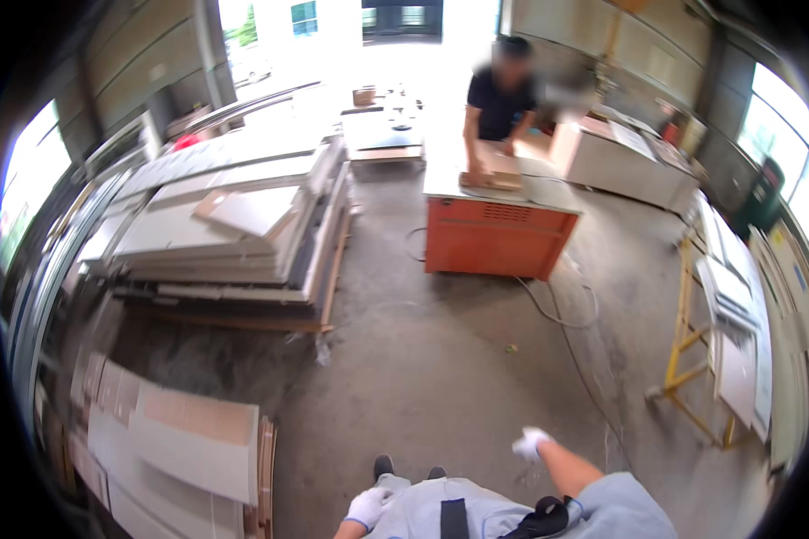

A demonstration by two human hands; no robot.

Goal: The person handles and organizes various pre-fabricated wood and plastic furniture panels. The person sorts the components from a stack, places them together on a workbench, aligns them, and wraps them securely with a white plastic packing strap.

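Both hands wear white gloves: from where I watch, the left hand [368, 508] is low against the grey clothing [422, 503], with only a short stretch of wrist showing before the lower edge cuts it off. The right hand [531, 443] is held out over the floor [413, 359], its bare forearm slanting up and leftward from a grey sleeve. Its fingers point left, but they are too small and blurred for me to tell whether they are spread or pressed together; I cannot tell for the left either, nor whether either pinches anything.

Nearest the left hand, well apart on its left, I have the low panels [198, 422], cut off by the dark rim. Right of the right hand, the cable [577, 350] trails along the floor from the orange bench [499, 235]. Behind that bench a co-worker [502, 103] leans over a board [494, 169]; the bench hides the legs, and blur hides the fingers. Only the toes of the shoes [384, 464] show below me. Glare washes out the doorway [333, 58].
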